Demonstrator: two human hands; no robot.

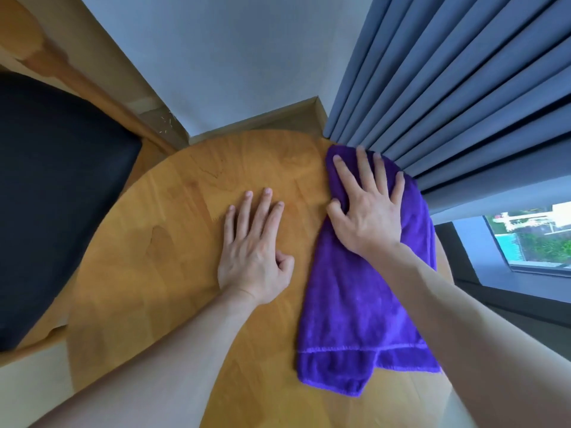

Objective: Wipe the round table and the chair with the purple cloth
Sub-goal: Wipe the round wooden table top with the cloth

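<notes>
Purple cloth [361, 307] lies on the bench's [173, 242] right side under the flat right hand [367, 211]; left hand [253, 251] rests spread on wood.

purple cloth [355, 304], amber wood-grain table [173, 236], black chair seat [52, 196]

Soft daylight from the glass window [525, 239] at right; faint shadows, no glare. Strong wide-angle bending at edges, slightly soft throughout.
</notes>
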